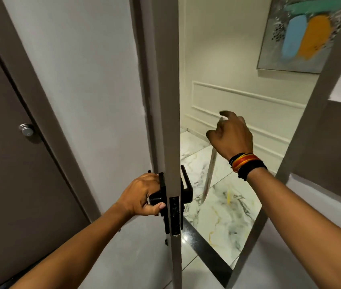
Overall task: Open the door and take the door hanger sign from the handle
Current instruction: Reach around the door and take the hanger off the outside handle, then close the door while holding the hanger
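Now our left hand [142,195] is clenched round the inner door handle [155,198], while our right hand [231,136] pinches the sign's [209,174] top, clear of the outer handle [186,182].

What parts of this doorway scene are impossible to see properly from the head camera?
- Thin door hanger sign: seen edge-on and blurred, so its wording is unreadable.
- Right hand: motion-blurred fingertips; its grip on the sign cannot be confirmed.
- Black inner door handle: mostly covered by the left hand.
- Colourful abstract wall painting: cut off by the door frame and top edge.

Veined marble floor [223,207], dark threshold strip [207,249] across it
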A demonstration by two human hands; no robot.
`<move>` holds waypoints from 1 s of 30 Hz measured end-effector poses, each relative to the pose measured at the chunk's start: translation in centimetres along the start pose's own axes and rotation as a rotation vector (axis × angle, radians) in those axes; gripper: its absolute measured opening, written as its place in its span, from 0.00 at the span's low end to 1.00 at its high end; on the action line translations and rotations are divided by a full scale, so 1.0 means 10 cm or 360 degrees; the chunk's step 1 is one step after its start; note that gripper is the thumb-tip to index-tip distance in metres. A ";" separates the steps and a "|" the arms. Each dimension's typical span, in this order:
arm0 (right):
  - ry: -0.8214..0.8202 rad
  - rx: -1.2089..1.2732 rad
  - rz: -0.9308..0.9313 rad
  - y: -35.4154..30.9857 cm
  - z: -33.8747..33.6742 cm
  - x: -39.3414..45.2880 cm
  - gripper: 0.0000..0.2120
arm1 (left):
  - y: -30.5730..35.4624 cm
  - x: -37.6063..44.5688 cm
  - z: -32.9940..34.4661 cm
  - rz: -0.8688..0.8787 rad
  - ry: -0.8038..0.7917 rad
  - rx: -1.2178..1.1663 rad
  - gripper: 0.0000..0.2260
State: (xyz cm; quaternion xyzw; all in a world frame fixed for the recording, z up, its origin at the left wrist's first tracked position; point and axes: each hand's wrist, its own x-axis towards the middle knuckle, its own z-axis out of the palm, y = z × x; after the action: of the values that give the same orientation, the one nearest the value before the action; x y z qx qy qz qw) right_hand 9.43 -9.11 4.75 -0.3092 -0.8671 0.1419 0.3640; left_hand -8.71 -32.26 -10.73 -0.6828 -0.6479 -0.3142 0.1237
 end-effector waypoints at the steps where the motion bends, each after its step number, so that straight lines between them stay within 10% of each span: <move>1: 0.0035 -0.0028 -0.0025 0.02 -0.10 0.03 0.10 | -0.02 0.08 0.06 0.0020 -0.0021 -0.0009 0.29; 18: 0.0278 -0.1377 -0.0458 0.43 -1.88 0.13 0.23 | 0.19 1.22 1.04 0.0262 -0.0083 0.0198 0.36; 30: 0.0022 -0.1758 -0.0215 0.86 -2.53 -0.25 0.25 | 0.56 1.84 1.87 -0.0238 0.0065 -0.0283 0.32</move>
State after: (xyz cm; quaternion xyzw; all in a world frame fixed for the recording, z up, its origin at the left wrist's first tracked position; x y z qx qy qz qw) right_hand 32.71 -3.62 16.94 -0.3987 -0.8280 -0.3594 0.1618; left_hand 1.00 -7.37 -12.95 -0.6344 -0.6638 -0.3926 0.0520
